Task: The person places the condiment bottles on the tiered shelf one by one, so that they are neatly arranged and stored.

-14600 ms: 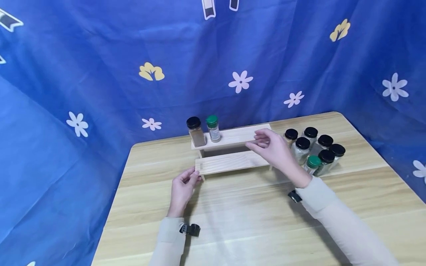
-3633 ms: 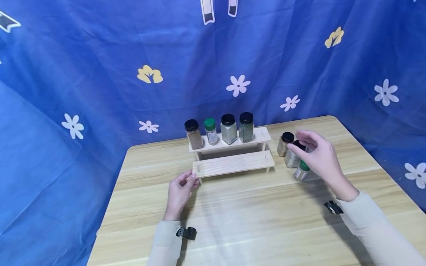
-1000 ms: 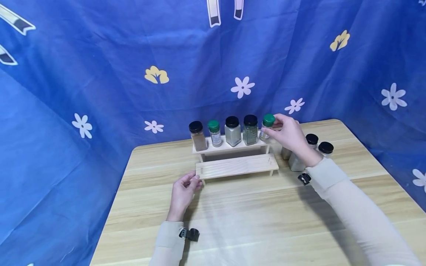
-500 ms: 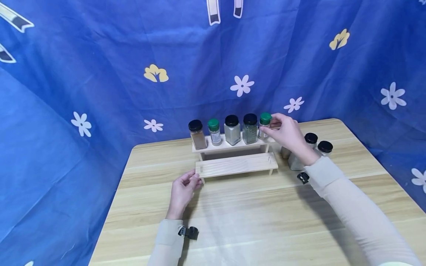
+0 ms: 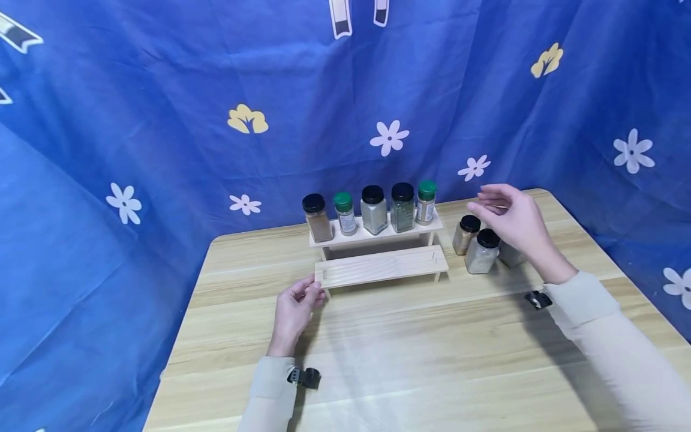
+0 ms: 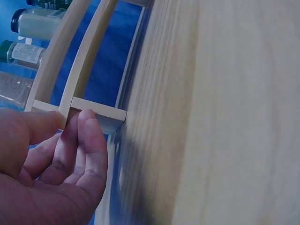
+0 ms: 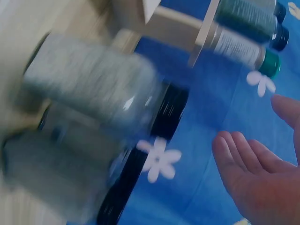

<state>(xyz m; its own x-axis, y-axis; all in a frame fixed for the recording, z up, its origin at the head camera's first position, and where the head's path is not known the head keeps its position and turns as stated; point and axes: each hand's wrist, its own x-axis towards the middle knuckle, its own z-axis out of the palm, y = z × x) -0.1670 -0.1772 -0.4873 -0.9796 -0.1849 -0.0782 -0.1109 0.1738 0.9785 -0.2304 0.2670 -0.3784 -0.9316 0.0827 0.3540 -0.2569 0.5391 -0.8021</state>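
Clock directions are taken from the head view, with the hub at the middle of the two-tier wooden spice rack (image 5: pixel 381 267). The rack stands on the far part of the desk (image 5: pixel 378 354). Its long axis runs from just below 9 o'clock to just above 3 o'clock. Five upright spice jars, lids up, line the upper tier; from the 9 o'clock end: brown-filled jar (image 5: pixel 320 227), green-lidded shaker (image 5: pixel 347 222), pale-filled jar (image 5: pixel 375 217), dark-green-filled jar (image 5: pixel 402 215), labelled green-lidded shaker (image 5: pixel 425 212). The left hand (image 5: pixel 293 309), at 8 o'clock, pinches the near corner of the lower tier. The right hand (image 5: pixel 513 221), between 2 and 3 o'clock, holds nothing, thumb and fingers apart, above a tan-filled jar (image 5: pixel 465 239) and a white-filled jar (image 5: pixel 481 257) at 3 o'clock. A further jar (image 5: pixel 510 257) is partly hidden by this hand. The right wrist view is blurred; label text is illegible. The left wrist view crops the jar row.
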